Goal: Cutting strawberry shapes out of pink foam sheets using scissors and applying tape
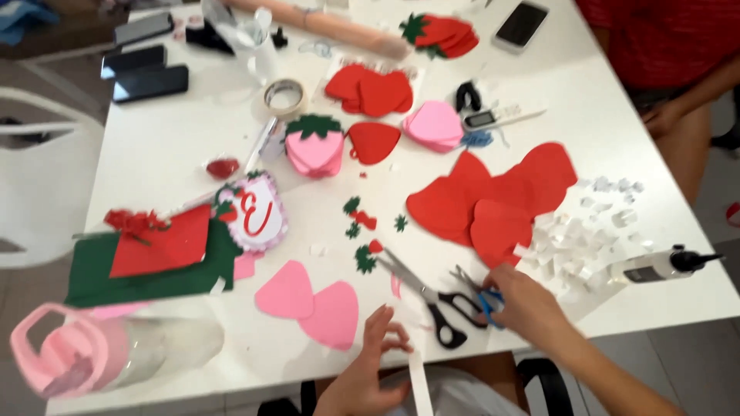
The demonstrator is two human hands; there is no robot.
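The white table runs off the frame on every side. Relative to the black-handled scissors near its front edge: the right hand lies just right, fingers closed on small blue-handled scissors that it partly hides; the left hand is below, fingers spread, touching a white paper strip, cut off by the frame; whether it grips is unclear
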